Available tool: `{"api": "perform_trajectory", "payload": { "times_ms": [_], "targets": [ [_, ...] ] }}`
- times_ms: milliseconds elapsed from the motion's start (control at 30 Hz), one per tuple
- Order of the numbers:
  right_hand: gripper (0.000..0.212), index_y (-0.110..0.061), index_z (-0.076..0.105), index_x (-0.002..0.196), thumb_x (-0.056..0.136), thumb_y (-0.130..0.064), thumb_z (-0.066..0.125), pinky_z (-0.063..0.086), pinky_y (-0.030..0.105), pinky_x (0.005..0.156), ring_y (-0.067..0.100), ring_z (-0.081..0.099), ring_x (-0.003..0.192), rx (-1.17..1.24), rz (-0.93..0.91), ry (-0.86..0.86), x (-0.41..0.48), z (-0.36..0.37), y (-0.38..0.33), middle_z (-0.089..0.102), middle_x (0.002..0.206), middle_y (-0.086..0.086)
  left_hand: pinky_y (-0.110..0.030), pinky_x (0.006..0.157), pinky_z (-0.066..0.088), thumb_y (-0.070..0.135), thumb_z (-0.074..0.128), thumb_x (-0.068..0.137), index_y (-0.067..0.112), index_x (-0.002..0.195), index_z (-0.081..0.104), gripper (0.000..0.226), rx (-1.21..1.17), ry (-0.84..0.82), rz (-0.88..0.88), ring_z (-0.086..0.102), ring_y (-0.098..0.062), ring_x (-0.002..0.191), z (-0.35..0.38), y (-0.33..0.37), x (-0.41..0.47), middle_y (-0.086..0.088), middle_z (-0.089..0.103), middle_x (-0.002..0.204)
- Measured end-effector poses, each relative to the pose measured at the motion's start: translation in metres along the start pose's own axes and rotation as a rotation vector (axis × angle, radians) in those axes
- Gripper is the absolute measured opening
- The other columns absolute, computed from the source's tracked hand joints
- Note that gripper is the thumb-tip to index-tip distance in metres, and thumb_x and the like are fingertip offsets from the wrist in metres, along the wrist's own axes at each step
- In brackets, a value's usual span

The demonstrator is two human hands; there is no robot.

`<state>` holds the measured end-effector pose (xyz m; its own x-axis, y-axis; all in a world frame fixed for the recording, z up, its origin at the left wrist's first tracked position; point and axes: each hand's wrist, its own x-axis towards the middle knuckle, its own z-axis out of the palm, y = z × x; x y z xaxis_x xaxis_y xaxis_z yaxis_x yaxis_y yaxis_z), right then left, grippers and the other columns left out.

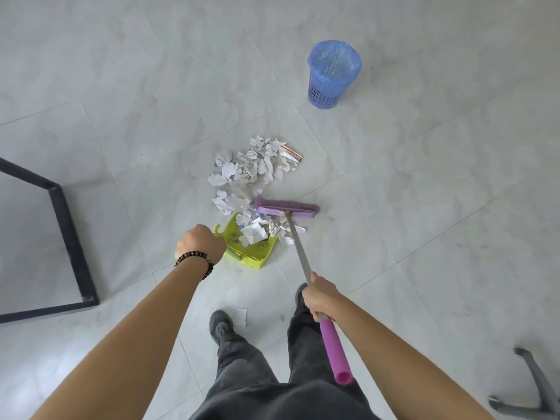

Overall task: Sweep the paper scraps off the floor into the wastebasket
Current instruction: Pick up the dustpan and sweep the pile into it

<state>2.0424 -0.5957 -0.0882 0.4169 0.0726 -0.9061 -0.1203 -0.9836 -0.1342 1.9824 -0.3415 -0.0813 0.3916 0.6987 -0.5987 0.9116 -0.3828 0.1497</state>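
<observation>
With the left grip (pixel 198 242) clasping the dustpan (pixel 257 253) and the right grip (pixel 319 294) clasping the broom (pixel 286 209), a hard stroke could flick paper scraps (pixel 251 165) past the pan's sides.

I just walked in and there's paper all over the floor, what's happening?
A person is sweeping up paper scraps. The right hand holds the purple broom by its pole, and the left hand holds the green dustpan. A few scraps already lie in the dustpan; most sit in a pile beyond the broom head. The blue wastebasket stands farther off, apart from the pile.
</observation>
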Motion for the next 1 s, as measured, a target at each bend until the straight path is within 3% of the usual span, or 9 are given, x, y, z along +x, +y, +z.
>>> {"api": "perform_trajectory", "payload": {
  "times_ms": [67, 200, 333, 500, 633, 767, 833, 900, 1000],
  "targets": [
    [0.064, -0.011, 0.032, 0.149, 0.087, 0.000, 0.042, 0.051, 0.031, 0.051, 0.020, 0.056, 0.058, -0.031, -0.023, -0.059, -0.014, -0.008, 0.014, 0.061, 0.096, 0.012, -0.027, 0.052, 0.042, 0.028, 0.056, 0.088, 0.010, 0.073, 0.053, 0.025, -0.013, -0.010, 0.001, 0.057, -0.026, 0.064, -0.001, 0.003, 0.000, -0.007, 0.058, 0.072],
    [0.059, -0.017, 0.044, 0.142, 0.086, 0.000, 0.052, 0.034, 0.024, 0.041, 0.014, 0.045, 0.045, 0.078, -0.027, -0.141, -0.026, -0.057, 0.040, 0.051, 0.068, 0.005, -0.030, 0.058, 0.048, 0.026, 0.057, 0.087, 0.011, 0.069, 0.052, 0.023, -0.026, -0.024, 0.027, 0.064, -0.031, 0.075, -0.002, 0.010, -0.004, -0.010, 0.065, 0.082],
    [0.010, -0.019, 0.051, 0.094, 0.096, -0.010, 0.046, 0.026, 0.016, 0.034, 0.007, 0.029, 0.035, 0.375, 0.016, -0.170, -0.050, -0.087, 0.045, 0.034, 0.052, -0.001, -0.028, 0.054, 0.045, 0.025, 0.056, 0.086, 0.010, 0.077, 0.060, 0.018, -0.006, -0.039, 0.057, 0.064, -0.030, 0.074, -0.002, 0.011, -0.009, -0.008, 0.063, 0.077],
    [0.011, -0.020, 0.053, 0.097, 0.098, -0.013, 0.045, 0.024, 0.014, 0.034, 0.007, 0.029, 0.035, 0.555, 0.061, -0.045, -0.045, -0.093, 0.040, 0.035, 0.053, 0.000, -0.025, 0.053, 0.042, 0.019, 0.054, 0.082, 0.011, 0.079, 0.064, 0.013, 0.022, -0.085, 0.095, 0.059, -0.025, 0.066, -0.011, 0.004, -0.011, -0.005, 0.062, 0.075],
    [0.017, -0.011, 0.056, 0.106, 0.094, -0.013, 0.044, 0.032, 0.023, 0.038, 0.015, 0.037, 0.039, 0.474, 0.048, 0.051, -0.013, -0.087, 0.032, 0.045, 0.044, 0.004, -0.023, 0.052, 0.040, 0.023, 0.051, 0.081, 0.020, 0.073, 0.064, 0.015, 0.085, -0.100, 0.152, 0.061, -0.024, 0.069, -0.020, -0.026, -0.018, -0.002, 0.064, 0.076],
    [0.027, -0.009, 0.044, 0.075, 0.100, -0.011, 0.035, 0.042, 0.026, 0.053, 0.017, 0.043, 0.055, 0.340, 0.001, 0.097, 0.001, -0.061, 0.021, 0.045, 0.066, 0.007, -0.023, 0.054, 0.042, 0.026, 0.051, 0.082, 0.025, 0.080, 0.068, 0.017, 0.145, -0.105, 0.199, 0.062, -0.021, 0.073, -0.020, -0.052, -0.025, 0.002, 0.065, 0.078],
    [0.036, -0.013, 0.037, 0.066, 0.101, -0.008, 0.032, 0.042, 0.017, 0.043, 0.013, 0.042, 0.056, 0.275, 0.006, 0.063, -0.005, -0.038, 0.015, 0.043, 0.068, 0.004, -0.023, 0.055, 0.043, 0.026, 0.051, 0.082, 0.026, 0.086, 0.069, 0.019, 0.158, -0.130, 0.206, 0.062, -0.021, 0.075, -0.014, -0.059, -0.029, 0.003, 0.066, 0.080],
    [0.034, -0.010, 0.042, 0.064, 0.095, 0.003, 0.038, 0.036, 0.012, 0.034, 0.014, 0.047, 0.054, 0.256, 0.038, -0.006, -0.014, -0.014, 0.010, 0.047, 0.066, 0.005, -0.024, 0.056, 0.045, 0.026, 0.051, 0.081, 0.029, 0.092, 0.068, 0.021, 0.143, -0.146, 0.197, 0.062, -0.022, 0.079, -0.007, -0.064, -0.031, 0.002, 0.066, 0.085],
    [0.029, -0.004, 0.052, 0.060, 0.079, 0.015, 0.041, 0.044, 0.022, 0.049, 0.020, 0.054, 0.053, 0.349, 0.063, -0.064, -0.030, 0.016, 0.004, 0.053, 0.059, 0.009, -0.028, 0.067, 0.056, 0.026, 0.051, 0.077, 0.030, 0.099, 0.066, 0.027, 0.085, -0.176, 0.155, 0.066, -0.023, 0.084, -0.005, -0.063, -0.032, 0.000, 0.069, 0.091]
  ]
}}
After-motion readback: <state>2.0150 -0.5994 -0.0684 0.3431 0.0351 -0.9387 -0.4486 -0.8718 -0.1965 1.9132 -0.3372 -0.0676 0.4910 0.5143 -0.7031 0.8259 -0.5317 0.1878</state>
